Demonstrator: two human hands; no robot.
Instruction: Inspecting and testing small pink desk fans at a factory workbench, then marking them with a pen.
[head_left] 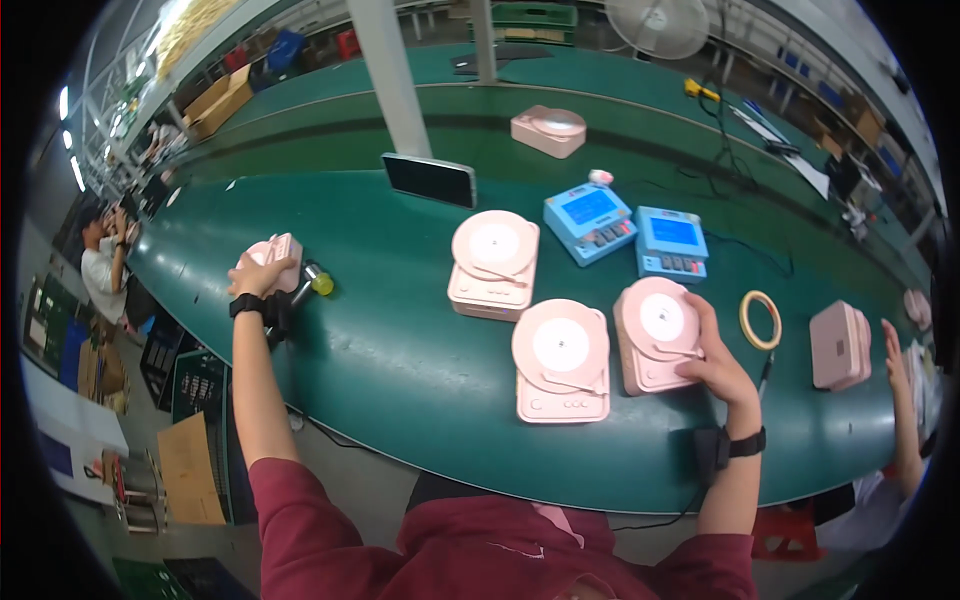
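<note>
On the green workbench at the left, my left hand [257,279] is closed around a small pink record-player-shaped device [289,250], partly hidden under the fingers. Beside that hand lies a dark tool with a yellow-green end [320,280]. My right hand [724,368] grips the right side of another pink mini record player [655,325], which rests on the bench with its white disc facing up. Just left of it stands a matching mini record player [561,365], and a further one [494,262] sits behind that. Neither of these two is touched.
Two blue boxes with screens, one [590,215] beside the other [670,243], stand behind the players. A black phone [430,180] leans near a post. A tape roll [760,320] and pink case [840,345] lie right, near another person's hand [893,355]. A pink player [549,130] sits farther back.
</note>
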